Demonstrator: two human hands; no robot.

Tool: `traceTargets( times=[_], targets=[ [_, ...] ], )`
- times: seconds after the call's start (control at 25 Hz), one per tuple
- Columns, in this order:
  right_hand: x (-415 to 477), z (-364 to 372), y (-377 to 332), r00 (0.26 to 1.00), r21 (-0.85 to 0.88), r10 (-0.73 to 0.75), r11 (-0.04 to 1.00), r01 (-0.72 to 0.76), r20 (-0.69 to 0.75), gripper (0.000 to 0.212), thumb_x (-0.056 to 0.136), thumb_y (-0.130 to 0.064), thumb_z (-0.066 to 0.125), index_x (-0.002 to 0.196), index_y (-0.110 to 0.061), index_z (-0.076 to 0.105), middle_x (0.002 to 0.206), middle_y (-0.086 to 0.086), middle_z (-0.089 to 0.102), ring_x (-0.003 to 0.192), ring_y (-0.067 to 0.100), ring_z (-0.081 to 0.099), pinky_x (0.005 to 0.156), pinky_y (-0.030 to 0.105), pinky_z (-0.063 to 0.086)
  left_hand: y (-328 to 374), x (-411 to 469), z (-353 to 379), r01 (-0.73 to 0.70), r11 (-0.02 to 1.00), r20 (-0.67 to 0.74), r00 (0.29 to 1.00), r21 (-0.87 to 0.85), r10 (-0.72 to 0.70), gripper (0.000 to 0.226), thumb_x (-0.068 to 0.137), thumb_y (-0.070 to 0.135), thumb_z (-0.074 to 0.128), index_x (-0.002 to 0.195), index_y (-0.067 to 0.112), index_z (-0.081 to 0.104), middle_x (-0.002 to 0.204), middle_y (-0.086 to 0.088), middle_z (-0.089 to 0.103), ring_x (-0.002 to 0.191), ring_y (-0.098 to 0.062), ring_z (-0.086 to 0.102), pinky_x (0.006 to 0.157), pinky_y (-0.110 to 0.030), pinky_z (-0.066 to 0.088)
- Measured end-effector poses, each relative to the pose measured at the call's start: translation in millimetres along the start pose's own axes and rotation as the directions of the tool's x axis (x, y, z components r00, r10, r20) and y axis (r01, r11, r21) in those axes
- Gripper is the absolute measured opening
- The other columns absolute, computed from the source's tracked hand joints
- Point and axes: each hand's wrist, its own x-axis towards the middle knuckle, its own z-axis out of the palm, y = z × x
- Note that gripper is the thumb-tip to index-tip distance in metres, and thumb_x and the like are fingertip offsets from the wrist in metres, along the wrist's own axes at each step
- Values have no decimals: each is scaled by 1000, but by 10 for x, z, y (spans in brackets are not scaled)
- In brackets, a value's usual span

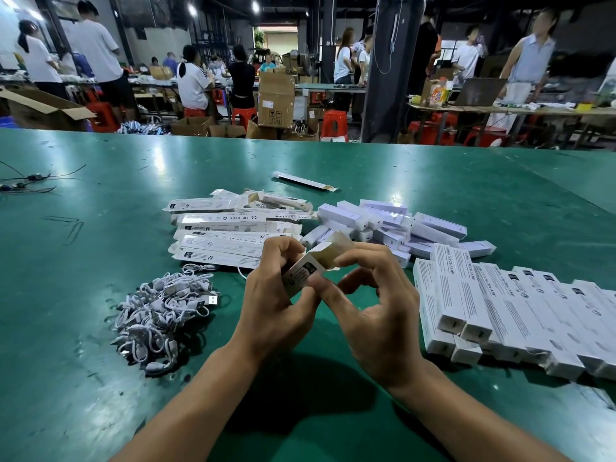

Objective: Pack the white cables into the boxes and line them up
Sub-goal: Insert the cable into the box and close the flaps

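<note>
I hold one long white box [308, 266] end-on over the green table [100, 361]. My left hand [273, 295] grips its near end. My right hand [373, 305] pinches the box from the right, with fingers at the brown inner flap [336, 250] at its open far end. A heap of coiled white cables [163, 315] lies to the left of my hands. Flat unfolded boxes [226, 228] are stacked behind my hands. Packed boxes [520, 315] lie side by side in a row at the right. Whether a cable is inside the held box is hidden.
A loose pile of white lamp units [390, 225] sits behind my right hand. One flat box [305, 181] lies alone farther back. Dark wires [26, 183] lie at the far left edge. Several people work at benches beyond the table, among cartons and red stools.
</note>
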Motion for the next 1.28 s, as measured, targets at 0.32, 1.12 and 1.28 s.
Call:
traceTargets(
  times=[0.32,1.12,1.28],
  targets=[
    [-1,-2,111,989,13,139,990,-139,-47,33,88,-21,77,120,-26,67,118,-10,70,68,10,70,64,25,58,-81,-10,8,-146,981,-10,989,130,148,26,87,12,71,105,10,52,83,1,65,65,-14,61,57,-25,48],
    [29,-111,350,695,149,664,685,-713,275,12,90,-34,76,96,-24,74,69,-7,72,57,9,65,53,16,49,-196,9,-94,-60,845,273,956,532,-104,34,97,47,54,119,21,59,80,5,65,66,-19,58,64,-41,50],
    [14,-72,323,701,189,687,675,-713,189,25,84,-37,80,104,-27,69,85,-6,74,61,15,69,58,25,57,-194,-4,-79,-38,844,257,959,535,-119,28,99,43,53,118,23,59,82,7,64,71,-21,58,66,-41,50]
  ],
)
